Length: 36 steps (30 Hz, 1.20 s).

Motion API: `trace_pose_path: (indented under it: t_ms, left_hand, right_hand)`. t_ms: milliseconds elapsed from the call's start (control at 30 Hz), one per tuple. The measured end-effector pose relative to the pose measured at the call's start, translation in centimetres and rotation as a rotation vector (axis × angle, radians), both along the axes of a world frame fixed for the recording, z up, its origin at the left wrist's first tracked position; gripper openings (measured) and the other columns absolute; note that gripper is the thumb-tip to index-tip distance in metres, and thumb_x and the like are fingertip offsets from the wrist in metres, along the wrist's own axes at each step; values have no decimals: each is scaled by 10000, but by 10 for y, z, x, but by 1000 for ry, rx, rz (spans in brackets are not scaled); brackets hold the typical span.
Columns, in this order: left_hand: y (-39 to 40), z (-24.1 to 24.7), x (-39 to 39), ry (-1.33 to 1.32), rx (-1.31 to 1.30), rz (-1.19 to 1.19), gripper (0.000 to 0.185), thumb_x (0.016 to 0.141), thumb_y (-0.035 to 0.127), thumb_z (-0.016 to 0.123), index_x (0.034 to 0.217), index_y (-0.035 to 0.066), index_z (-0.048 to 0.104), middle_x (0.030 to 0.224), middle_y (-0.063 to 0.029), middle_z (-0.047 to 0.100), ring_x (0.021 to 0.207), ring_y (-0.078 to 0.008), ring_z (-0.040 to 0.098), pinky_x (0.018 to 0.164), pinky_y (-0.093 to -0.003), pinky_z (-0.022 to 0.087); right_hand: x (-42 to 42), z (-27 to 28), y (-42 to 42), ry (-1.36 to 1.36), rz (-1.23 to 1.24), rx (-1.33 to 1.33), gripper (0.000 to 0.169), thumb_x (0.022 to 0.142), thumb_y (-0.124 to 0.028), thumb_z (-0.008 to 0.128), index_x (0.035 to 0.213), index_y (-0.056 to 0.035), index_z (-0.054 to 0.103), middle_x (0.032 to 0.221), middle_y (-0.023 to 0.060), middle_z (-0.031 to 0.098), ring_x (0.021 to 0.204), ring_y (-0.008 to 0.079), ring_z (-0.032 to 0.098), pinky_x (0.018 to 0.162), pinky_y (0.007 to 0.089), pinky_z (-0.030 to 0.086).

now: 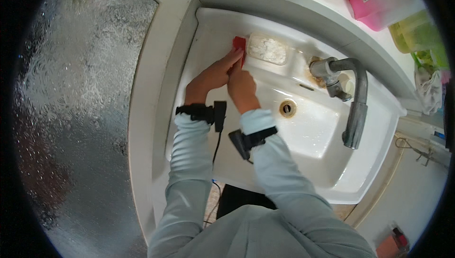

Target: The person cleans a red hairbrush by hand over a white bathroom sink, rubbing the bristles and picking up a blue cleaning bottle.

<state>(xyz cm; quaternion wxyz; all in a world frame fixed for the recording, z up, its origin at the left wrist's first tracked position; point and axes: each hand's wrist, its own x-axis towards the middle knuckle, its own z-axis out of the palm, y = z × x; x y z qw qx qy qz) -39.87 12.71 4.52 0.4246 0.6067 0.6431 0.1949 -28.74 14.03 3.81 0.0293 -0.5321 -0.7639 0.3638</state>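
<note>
Both of my hands meet over the upper left part of a white ceramic washbasin point(312, 133). Between them is a red item point(239, 42), perhaps a cloth or sponge, partly hidden by my fingers. My left hand point(217, 75) has its fingers laid along it, and my right hand point(242, 85) grips its lower end. Just right of the red item, a clear plastic tub point(267, 49) holds white powder and rests on the basin's back ledge. Black straps with small boxes and cables are around both wrists.
A grey metal faucet point(357, 91) stands right of the tub, stained around its base. The basin's drain point(287, 108) is below. On the shelf at upper right are a pink bottle point(376, 5) and a green container point(414, 32). Textured glass point(85, 116) lies to the left.
</note>
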Motion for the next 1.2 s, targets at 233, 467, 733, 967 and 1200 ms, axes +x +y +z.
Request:
trace_pose_path:
  t_ms: [233,467,733,967,1200]
  left_hand:
    - [-29,-22,22,83,121,20,744,784,31,589,1384,172,174,1442,-91,137,1325,-237,147,1088,-337,176]
    - [-30,12,6,327,88,146,671,783,-67,479,1370,50,176,1420,-167,171,1317,-268,175,1076,-326,197]
    - [-87,45,27,525,23,301,622,808,-31,453,1369,55,198,1411,-163,205,1306,-262,213,1074,-334,203]
    - [-36,30,-19,398,111,343,649,816,37,508,1377,87,184,1429,-126,177,1310,-264,202,1077,-344,196]
    - [-52,22,-9,477,89,227,726,787,-8,548,1385,141,164,1428,-109,188,1304,-261,218,1077,-355,204]
  right_hand:
    - [19,-13,-7,-54,97,-28,496,799,-177,511,1240,-17,352,833,210,622,760,345,615,645,432,496]
    - [-5,-2,15,148,224,27,264,778,-153,511,1006,-20,516,771,237,598,733,378,591,640,440,483]
    - [-5,23,-32,122,429,-24,328,764,-125,573,1070,-14,534,837,187,619,785,313,611,644,388,514]
    - [-50,18,19,55,409,202,290,781,-102,549,1049,7,539,809,161,632,745,273,625,610,359,517]
    - [-36,13,2,47,364,38,351,766,-91,541,1098,-1,468,836,189,628,738,300,632,624,368,517]
